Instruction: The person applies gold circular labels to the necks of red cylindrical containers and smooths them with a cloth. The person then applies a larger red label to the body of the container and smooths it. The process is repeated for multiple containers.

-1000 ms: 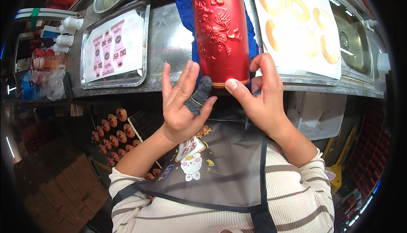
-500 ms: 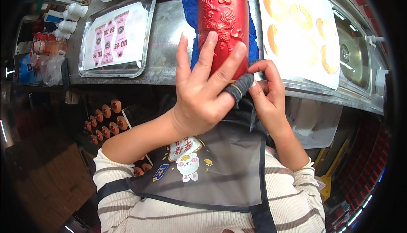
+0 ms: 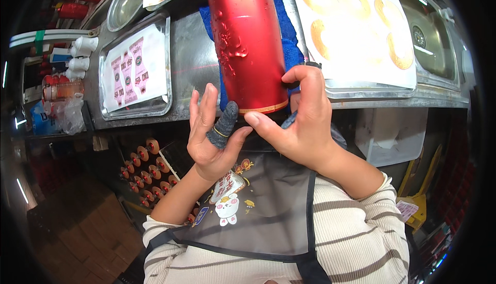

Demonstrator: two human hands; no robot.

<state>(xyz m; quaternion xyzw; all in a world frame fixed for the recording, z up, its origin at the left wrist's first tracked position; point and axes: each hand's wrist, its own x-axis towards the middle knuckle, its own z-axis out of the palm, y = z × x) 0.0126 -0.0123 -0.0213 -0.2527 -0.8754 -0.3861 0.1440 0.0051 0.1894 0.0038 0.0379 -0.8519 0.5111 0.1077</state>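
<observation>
A large red metallic bottle (image 3: 250, 41), with a raised relief on its left side and a gold rim at its near end, lies on a blue cloth (image 3: 289, 41). My right hand (image 3: 307, 121) curls round the bottle's near right end, thumb at the gold rim and index fingertip against the side. Left of that end is my left hand (image 3: 204, 147), fingers apart, with a grey finger sleeve (image 3: 223, 129) on one finger. The sleeved fingertip is close to the rim; whether it touches, I cannot tell. My right hand's other fingers are partly hidden.
A metal tray (image 3: 166, 72) of pink-printed labels lies on the steel counter at left. On the right, a white sheet (image 3: 356, 51) carries several gold curved labels, beside a sink (image 3: 431, 31). A metal bowl (image 3: 126, 5) stands at the far left; a white bin (image 3: 390, 134) hangs below the counter.
My right hand has left the left hand's finger sleeve and moved onto the bottle's near end. My left hand has drawn back leftward. The bottle's relief has turned to the left.
</observation>
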